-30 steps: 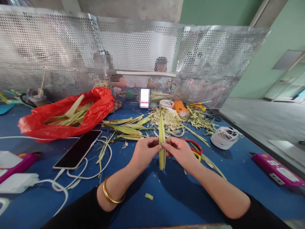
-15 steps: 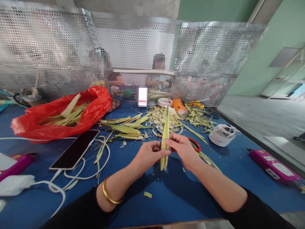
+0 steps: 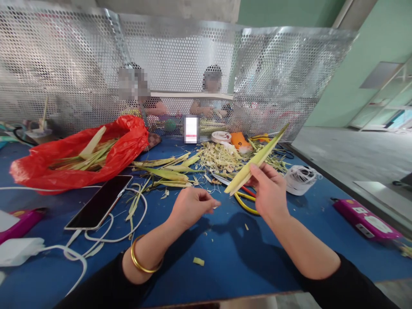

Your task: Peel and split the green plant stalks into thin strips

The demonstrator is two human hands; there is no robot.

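My right hand (image 3: 269,189) pinches a long pale-green corn husk (image 3: 254,165) between thumb and fingers, its tip slanting up to the right. My left hand (image 3: 195,206) is closed in a pinch, apart from the husk; a tiny whitish spot shows at its fingertips, too small to name. Scissors with red and yellow handles (image 3: 246,206) lie on the table below the husk, partly hidden by my right hand. Further back lie loose corn husks (image 3: 170,175) and a heap of shredded husk scraps (image 3: 219,156).
A red plastic bag (image 3: 128,150) of husk strips stands on the left, near a phone (image 3: 99,201) and white cables. White cord (image 3: 301,180) and a purple packet (image 3: 365,221) lie to the right. Behind a perforated metal screen (image 3: 180,51) sit two people. A lit screen (image 3: 191,128) stands before it.
My hands have moved apart. The right one has carried the husk up and to the right, tilting it from near upright; the left has let go of it. The scissors' handles show more.
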